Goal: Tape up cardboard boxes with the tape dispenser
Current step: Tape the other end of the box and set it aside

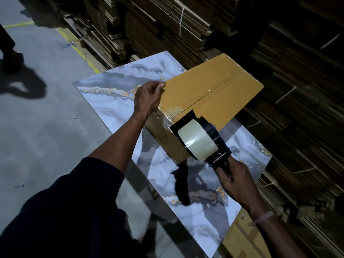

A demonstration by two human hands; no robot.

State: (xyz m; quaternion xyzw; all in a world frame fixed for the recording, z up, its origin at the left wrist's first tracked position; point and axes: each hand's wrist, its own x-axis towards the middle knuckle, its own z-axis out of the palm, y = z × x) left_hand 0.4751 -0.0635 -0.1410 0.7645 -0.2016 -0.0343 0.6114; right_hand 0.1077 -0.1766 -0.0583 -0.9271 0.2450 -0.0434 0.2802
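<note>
On the marbled tabletop [115, 101], toward its far right side: one cardboard box [210, 94], tan, rectangular, flaps closed, with a glossy strip of clear tape running along the centre seam and folding down over the near end face. Its far end overhangs the tabletop edge.

Tape dispenser [202, 138]: black frame with a handle, carrying a roll of clear, pale tape; its front plate sits against the box's near top edge at the seam.

Right hand [236, 185]: fingers wrapped round the dispenser handle; a thin band at the wrist.

Left hand [148, 98]: laid on the box's near left corner, fingers curled over the left top edge; dark sleeve pushed up the forearm.

Tabletop: smooth, glossy slab, blue-grey marble pattern with gold veins, reflecting the arms' shadows.

Surroundings: grey concrete floor [41, 118] with yellow painted lines; stacks of flattened cardboard [167, 25], some bundled with white strapping, behind and to the right; dim lighting.
</note>
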